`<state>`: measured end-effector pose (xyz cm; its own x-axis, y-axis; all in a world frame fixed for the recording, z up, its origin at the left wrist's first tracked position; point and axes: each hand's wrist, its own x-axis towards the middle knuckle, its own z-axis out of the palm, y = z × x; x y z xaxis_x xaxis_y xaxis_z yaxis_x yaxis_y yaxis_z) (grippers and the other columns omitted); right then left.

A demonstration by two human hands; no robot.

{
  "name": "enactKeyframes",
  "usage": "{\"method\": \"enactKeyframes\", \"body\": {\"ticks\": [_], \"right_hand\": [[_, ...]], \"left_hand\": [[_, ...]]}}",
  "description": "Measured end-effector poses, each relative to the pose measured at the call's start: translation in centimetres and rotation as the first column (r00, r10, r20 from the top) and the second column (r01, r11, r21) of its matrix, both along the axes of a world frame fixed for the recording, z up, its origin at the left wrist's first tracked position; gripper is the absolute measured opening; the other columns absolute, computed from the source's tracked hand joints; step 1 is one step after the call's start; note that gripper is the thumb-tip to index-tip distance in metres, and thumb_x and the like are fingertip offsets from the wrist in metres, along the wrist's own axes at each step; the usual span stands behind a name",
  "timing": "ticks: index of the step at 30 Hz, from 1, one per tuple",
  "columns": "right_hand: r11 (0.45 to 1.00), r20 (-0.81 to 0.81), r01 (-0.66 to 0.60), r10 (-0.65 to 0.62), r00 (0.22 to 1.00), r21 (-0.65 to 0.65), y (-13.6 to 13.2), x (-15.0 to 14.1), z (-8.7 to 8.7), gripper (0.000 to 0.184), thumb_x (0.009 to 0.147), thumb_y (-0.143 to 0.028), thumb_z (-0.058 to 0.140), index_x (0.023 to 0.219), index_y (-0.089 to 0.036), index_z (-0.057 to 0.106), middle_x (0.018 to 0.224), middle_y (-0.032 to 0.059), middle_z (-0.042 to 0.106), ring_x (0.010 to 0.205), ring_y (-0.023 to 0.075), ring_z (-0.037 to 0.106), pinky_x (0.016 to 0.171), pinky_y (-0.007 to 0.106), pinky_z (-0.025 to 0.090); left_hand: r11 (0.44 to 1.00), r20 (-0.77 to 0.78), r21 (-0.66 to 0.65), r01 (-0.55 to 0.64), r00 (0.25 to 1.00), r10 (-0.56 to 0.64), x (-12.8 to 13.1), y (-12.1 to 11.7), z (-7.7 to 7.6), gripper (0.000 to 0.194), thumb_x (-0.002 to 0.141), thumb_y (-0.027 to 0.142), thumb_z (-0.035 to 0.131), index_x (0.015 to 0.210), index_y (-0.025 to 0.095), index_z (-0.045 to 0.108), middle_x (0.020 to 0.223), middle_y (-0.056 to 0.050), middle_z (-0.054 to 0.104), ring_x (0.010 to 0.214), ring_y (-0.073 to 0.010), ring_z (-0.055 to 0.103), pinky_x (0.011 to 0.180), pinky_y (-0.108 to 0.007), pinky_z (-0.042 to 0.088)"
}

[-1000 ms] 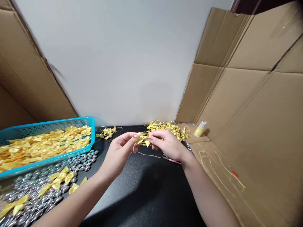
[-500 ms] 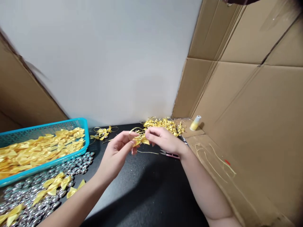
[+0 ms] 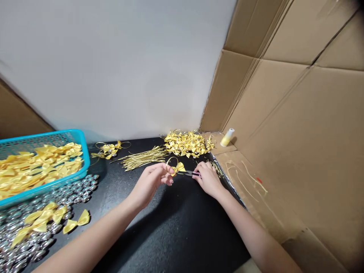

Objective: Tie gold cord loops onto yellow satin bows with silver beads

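My left hand (image 3: 153, 180) pinches a yellow ribbon bow (image 3: 179, 167) with a thin gold loop (image 3: 171, 161) standing up from it. To its right, my right hand (image 3: 209, 178) is closed on a small pair of scissors (image 3: 195, 173) with a pinkish handle, down near the black tabletop. The blades point left, close to the bow; whether they touch it I cannot tell. A bundle of gold ties (image 3: 145, 157) lies behind my left hand. Behind my right hand sits a pile of finished-looking yellow bows with beads (image 3: 186, 144).
A turquoise basket (image 3: 85, 151) of yellow bows stands at left, with silver beads (image 3: 82, 189) spread before it. Loose bows (image 3: 76, 222) lie there too. At right are a thread spool (image 3: 227, 137), cut strands and tall cardboard walls (image 3: 307, 132).
My right hand has left the bow and taken hold of the scissors from the table. The bow stays in my left hand. The view has shifted, uncovering the gold ties.
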<state>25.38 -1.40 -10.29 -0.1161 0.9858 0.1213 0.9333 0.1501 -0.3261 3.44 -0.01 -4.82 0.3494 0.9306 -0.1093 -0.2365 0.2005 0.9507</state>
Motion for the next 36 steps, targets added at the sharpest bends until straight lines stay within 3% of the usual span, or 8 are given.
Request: {"method": "enactKeyframes", "body": {"ticks": [3, 5, 9, 12, 20, 29, 36], "right_hand": [[0.999, -0.047, 0.024, -0.023, 0.999, 0.042, 0.1, 0.0, -0.5, 0.006, 0.086, -0.019, 0.061, 0.092, -0.02, 0.059, 0.104, 0.0093, 0.061, 0.103, 0.0259, 0.054, 0.088, 0.042, 0.044], [0.995, -0.161, 0.048, -0.033, 0.986, 0.088, 0.0, 0.5, -0.7, 0.004, 0.087, -0.019, 0.058, 0.092, -0.02, 0.057, 0.102, 0.0099, 0.062, 0.101, 0.0258, 0.056, 0.089, 0.044, 0.045], [0.994, -0.521, 0.069, -0.014, 0.854, 0.088, -0.9, 1.2, -0.2, 0.01, 0.093, -0.023, 0.046, 0.1, -0.019, 0.051, 0.093, 0.0072, 0.065, 0.085, 0.019, 0.064, 0.078, 0.036, 0.054], [0.985, -0.608, 0.043, 0.069, 0.791, 0.168, -2.2, 0.8, 0.7, 0.013, 0.093, -0.025, 0.047, 0.105, -0.02, 0.05, 0.093, 0.0059, 0.066, 0.085, 0.0161, 0.067, 0.076, 0.029, 0.056], [0.921, -0.431, -0.085, 0.258, 0.865, 0.381, -3.9, -1.5, 1.6, 0.018, 0.082, -0.016, 0.057, 0.099, -0.021, 0.056, 0.08, 0.0021, 0.068, 0.065, 0.0133, 0.066, 0.06, 0.022, 0.057], [0.883, -0.214, -0.16, 0.277, 0.937, 0.442, -3.7, -1.1, 1.5, 0.011, 0.089, -0.023, 0.055, 0.098, -0.018, 0.059, 0.074, 0.0026, 0.069, 0.061, 0.0136, 0.064, 0.058, 0.024, 0.049], [0.864, -0.083, -0.21, 0.276, 0.958, 0.459, -3.6, -0.7, 1.6, 0.012, 0.092, -0.025, 0.053, 0.099, -0.019, 0.06, 0.075, 0.0035, 0.071, 0.061, 0.0141, 0.064, 0.058, 0.025, 0.047]], "left_hand": [[1.0, -0.067, 0.006, -0.017, 0.998, 0.017, 0.1, 0.0, -0.4, 0.019, 0.075, 0.031, 0.065, 0.067, 0.014, 0.066, 0.062, -0.002, 0.062, 0.057, -0.0119, 0.055, 0.06, -0.024, 0.045], [1.0, -0.11, -0.001, -0.001, 0.994, 0.001, 0.1, 0.1, -0.7, 0.019, 0.074, 0.031, 0.069, 0.068, 0.014, 0.067, 0.06, -0.002, 0.062, 0.059, -0.0117, 0.055, 0.062, -0.024, 0.045], [1.0, -0.158, -0.02, 0.01, 0.987, -0.013, 0.5, 0.1, -1.0, 0.012, 0.071, 0.026, 0.073, 0.069, 0.015, 0.068, 0.06, 0.001, 0.063, 0.057, -0.0099, 0.056, 0.061, -0.021, 0.045], [0.999, -0.187, -0.037, -0.018, 0.982, 0.01, 0.9, -0.2, -0.9, 0.012, 0.068, 0.023, 0.075, 0.072, 0.016, 0.066, 0.061, 0.001, 0.065, 0.055, -0.0098, 0.057, 0.059, -0.021, 0.047], [0.994, -0.258, 0.088, -0.063, 0.963, 0.084, 1.2, -1.2, -1.3, 0.018, 0.07, 0.025, 0.075, 0.08, 0.02, 0.061, 0.067, -0.002, 0.071, 0.062, -0.0143, 0.064, 0.06, -0.022, 0.05], [0.945, -0.441, 0.328, 0.002, 0.885, 0.151, 1.3, -2.1, -1.3, 0.01, 0.072, 0.025, 0.072, 0.075, 0.022, 0.062, 0.07, -0.002, 0.071, 0.064, -0.0195, 0.069, 0.057, -0.024, 0.051], [0.93, -0.448, 0.367, -0.022, 0.872, 0.197, 1.3, -2.3, -0.5, 0.008, 0.068, 0.023, 0.074, 0.068, 0.023, 0.066, 0.063, -0.002, 0.069, 0.055, -0.0187, 0.064, 0.047, -0.022, 0.045]]}}
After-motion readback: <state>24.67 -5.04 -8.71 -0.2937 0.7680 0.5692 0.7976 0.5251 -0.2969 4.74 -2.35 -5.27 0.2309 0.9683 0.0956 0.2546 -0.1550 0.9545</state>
